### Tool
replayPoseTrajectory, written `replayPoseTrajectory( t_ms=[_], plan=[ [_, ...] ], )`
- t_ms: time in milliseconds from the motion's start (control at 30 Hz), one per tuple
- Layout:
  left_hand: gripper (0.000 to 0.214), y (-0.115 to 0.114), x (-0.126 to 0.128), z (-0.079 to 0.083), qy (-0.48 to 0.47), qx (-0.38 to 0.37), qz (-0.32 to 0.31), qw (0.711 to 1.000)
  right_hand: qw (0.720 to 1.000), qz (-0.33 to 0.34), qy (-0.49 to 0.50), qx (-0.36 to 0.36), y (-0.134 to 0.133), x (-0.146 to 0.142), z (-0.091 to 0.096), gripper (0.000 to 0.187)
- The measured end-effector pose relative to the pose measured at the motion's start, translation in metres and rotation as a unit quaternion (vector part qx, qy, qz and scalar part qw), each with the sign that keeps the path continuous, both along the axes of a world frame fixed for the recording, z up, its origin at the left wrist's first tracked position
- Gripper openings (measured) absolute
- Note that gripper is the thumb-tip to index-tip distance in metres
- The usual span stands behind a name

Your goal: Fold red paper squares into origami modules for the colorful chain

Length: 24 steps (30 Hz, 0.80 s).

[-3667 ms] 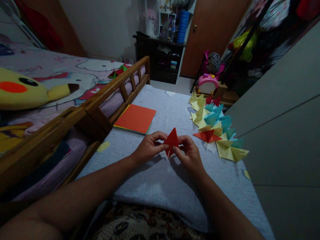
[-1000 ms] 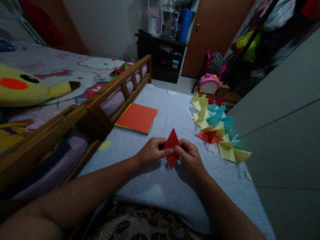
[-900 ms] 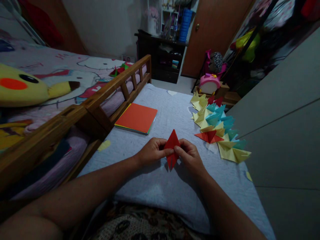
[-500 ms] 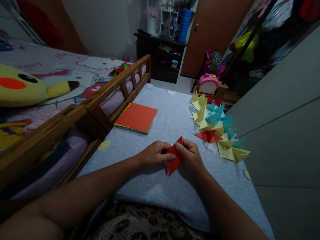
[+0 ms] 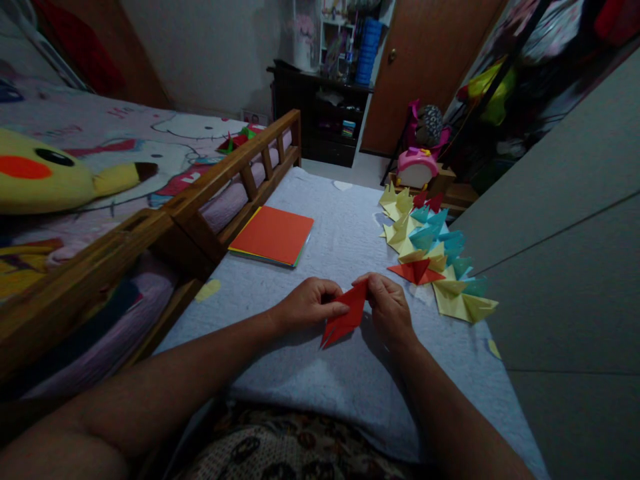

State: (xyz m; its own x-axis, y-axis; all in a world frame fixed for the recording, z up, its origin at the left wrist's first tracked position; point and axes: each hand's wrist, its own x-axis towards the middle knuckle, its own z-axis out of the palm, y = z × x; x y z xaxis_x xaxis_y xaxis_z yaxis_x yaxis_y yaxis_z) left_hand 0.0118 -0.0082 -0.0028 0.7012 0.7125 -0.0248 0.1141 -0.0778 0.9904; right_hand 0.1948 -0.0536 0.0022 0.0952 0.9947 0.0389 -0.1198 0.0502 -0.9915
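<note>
A folded red paper piece [image 5: 346, 317] lies tilted between both hands, just above the grey cloth [image 5: 320, 373]. My left hand [image 5: 307, 305] pinches its left side with thumb and fingers closed. My right hand [image 5: 390, 308] pinches its upper right tip. Two pointed ends of the paper stick out toward the lower left.
A stack of square coloured sheets with a red one on top [image 5: 273, 235] lies ahead on the left. A row of folded yellow, teal and red paper pieces [image 5: 434, 257] runs along the right by a grey cabinet [image 5: 565, 267]. A wooden bed rail [image 5: 200, 200] borders the left.
The red piece stood upright between my fingers; it has been turned over to lie tilted, its points now aimed lower left. My right hand has shifted to its upper tip.
</note>
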Motion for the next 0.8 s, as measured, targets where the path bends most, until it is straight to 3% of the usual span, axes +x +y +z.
replayPoseTrajectory(
  t_ms=[200,467,533,633,733,800],
  plan=[
    [0.024,0.005,-0.001,0.001,-0.053,-0.041,0.086,0.994,0.995,0.096,0.01,-0.03,0.0,-0.005,-0.002,0.029],
    [0.02,0.011,-0.005,-0.001,-0.052,-0.056,0.056,0.996,0.997,0.062,-0.016,-0.041,0.004,0.0,-0.003,0.027],
    [0.017,0.012,-0.006,0.002,-0.046,0.006,0.07,0.996,0.997,0.064,-0.025,-0.017,0.004,0.002,-0.003,0.021],
    [0.01,0.01,-0.009,0.007,-0.034,0.163,0.129,0.978,0.989,0.025,-0.111,0.089,0.002,0.002,0.0,0.004],
    [0.015,0.006,-0.011,0.011,-0.049,0.26,0.166,0.95,0.952,-0.036,-0.228,0.203,-0.003,0.0,0.004,0.014],
    [0.016,0.004,-0.011,0.011,-0.059,0.294,0.165,0.94,0.932,-0.047,-0.264,0.242,-0.007,-0.002,0.004,0.019]
  ],
)
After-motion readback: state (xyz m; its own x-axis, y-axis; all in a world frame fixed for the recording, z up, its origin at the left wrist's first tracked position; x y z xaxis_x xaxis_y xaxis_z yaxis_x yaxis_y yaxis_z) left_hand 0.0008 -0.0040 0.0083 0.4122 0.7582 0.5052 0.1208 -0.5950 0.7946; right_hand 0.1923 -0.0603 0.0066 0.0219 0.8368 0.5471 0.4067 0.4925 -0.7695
